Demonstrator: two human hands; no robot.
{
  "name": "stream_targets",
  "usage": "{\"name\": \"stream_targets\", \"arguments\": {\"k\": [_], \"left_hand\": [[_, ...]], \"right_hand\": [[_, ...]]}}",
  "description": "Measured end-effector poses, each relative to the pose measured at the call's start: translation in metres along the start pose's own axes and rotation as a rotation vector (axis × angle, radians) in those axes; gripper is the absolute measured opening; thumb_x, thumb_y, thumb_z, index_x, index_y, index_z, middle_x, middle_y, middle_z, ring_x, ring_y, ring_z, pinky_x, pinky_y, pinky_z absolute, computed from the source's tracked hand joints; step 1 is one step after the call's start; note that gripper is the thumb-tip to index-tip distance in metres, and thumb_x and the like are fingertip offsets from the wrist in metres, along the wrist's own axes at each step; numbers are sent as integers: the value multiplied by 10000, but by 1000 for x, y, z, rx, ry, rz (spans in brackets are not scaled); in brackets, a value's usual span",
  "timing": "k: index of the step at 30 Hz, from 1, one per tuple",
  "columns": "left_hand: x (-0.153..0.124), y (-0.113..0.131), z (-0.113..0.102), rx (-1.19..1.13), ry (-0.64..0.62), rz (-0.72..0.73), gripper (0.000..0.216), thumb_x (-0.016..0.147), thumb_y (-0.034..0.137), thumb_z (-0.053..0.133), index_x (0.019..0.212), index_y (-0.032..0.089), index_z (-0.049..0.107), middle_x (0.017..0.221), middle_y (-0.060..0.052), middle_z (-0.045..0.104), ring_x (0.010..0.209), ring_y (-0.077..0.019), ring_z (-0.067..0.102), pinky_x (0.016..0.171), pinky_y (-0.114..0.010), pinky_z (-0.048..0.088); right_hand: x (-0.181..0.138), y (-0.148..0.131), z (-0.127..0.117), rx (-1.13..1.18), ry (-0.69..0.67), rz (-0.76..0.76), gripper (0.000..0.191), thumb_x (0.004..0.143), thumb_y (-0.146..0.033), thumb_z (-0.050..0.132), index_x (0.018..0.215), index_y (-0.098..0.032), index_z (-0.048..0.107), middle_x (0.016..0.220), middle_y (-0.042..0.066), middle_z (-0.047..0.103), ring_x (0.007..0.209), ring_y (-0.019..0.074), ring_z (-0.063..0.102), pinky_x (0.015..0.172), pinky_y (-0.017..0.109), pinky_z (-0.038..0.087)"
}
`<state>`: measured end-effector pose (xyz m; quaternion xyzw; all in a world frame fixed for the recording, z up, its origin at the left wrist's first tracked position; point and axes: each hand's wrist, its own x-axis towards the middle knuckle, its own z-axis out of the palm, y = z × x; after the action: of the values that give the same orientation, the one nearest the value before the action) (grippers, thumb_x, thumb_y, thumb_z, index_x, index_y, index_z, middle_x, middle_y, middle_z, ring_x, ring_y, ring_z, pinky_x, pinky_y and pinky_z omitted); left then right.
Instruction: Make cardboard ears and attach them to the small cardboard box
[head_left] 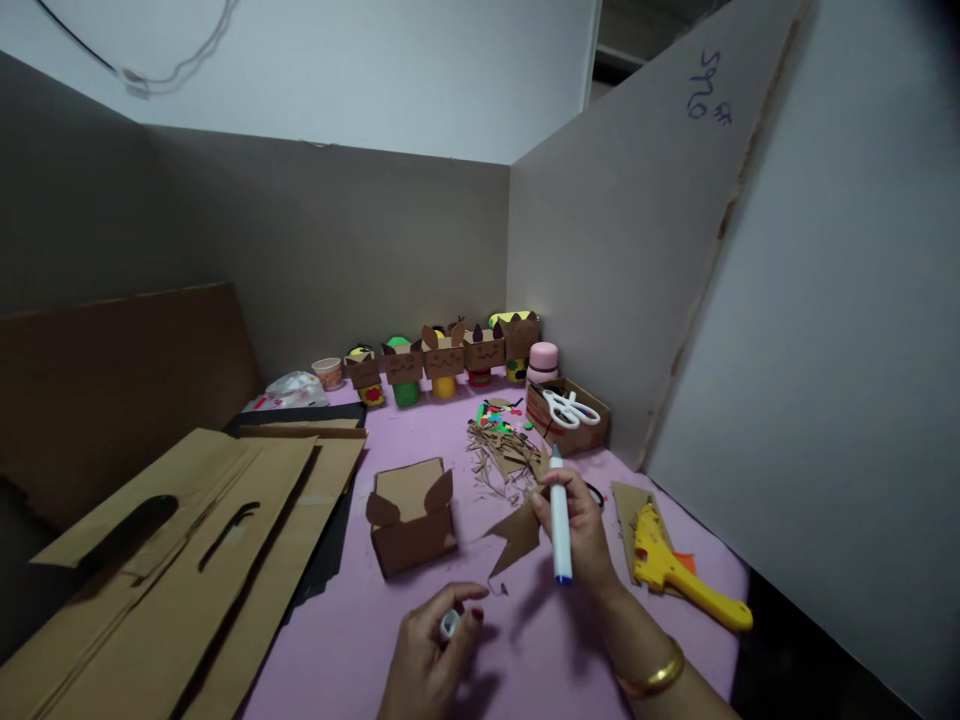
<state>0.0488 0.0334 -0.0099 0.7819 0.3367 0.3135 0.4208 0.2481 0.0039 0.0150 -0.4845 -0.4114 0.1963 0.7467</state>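
"While the head camera looks down at the pink-covered table (337,650), what are the hands doing?"

"The right hand (576,520) is closed around a marker (559,525), a smooth white cylinder, above the table's right half. The left hand (431,645), at the near edge, has its fingers curled round a small hollow white cap (450,624)."

"Which way does the marker point?"

"Its long axis runs from the near edge towards the far edge. The grey tip points away from the person; the blue end faces back."

"What is close by?"

"A forked cardboard piece (519,535), flat with pointed corners, touches or sits just under the right fingertips; I can't tell whether they pinch it. Left of it stands a brown cardboard box head (415,542) with two leaf-shaped ears. Ribbed, creased cardboard sheets (172,590) cover the left side. Near the right edge, a yellow plastic glue gun (660,560) rests on cardboard."

"Any containers?"

"Towards the far right corner, a small carton (589,437) holds white-handled scissors (573,411). A paper cup (328,375) stands near the far left corner, its contents hidden. Box-headed figures (443,357) with coloured round bodies line the far edge."
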Motion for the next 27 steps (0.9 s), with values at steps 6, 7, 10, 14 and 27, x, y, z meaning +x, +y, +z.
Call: {"name": "stream_targets", "arguments": {"k": [6,7,10,14,27], "left_hand": [[-3,5,3,-84,37,-27,407,782,524,579,883,158,725,600,-17,628,544,-170,540,520,-251,427],[-3,6,4,-97,47,-73,385,776,508,594,858,159,734,608,-27,648,568,-183,561,533,-258,442],[-3,11,6,-174,96,-178,336,770,446,619,871,159,759,785,-81,748,768,-246,648,713,-307,499],[1,12,4,-342,114,-235,384,766,436,617,961,131,743,849,-96,764,772,-246,659,692,-307,518],[2,10,2,-403,144,-192,276,797,362,614,920,155,748,840,-61,761,824,-222,655,800,-303,501]], "right_hand": [[-27,2,16,-38,-217,-52,79,753,-206,643,801,-221,583,642,-43,545,552,104,481,530,210,405],[-30,3,19,-43,-244,-58,79,743,-201,650,792,-219,590,620,-46,549,537,105,483,523,213,406],[-32,6,21,-64,-214,-68,72,748,-229,654,760,-215,584,632,-31,587,583,130,544,577,243,445],[-15,8,5,-113,60,-43,95,868,-320,539,870,-226,550,796,15,635,716,155,564,626,259,446],[-60,-7,14,-395,-380,-228,60,821,-239,574,776,-200,577,580,-27,603,473,109,545,470,206,408]]}}
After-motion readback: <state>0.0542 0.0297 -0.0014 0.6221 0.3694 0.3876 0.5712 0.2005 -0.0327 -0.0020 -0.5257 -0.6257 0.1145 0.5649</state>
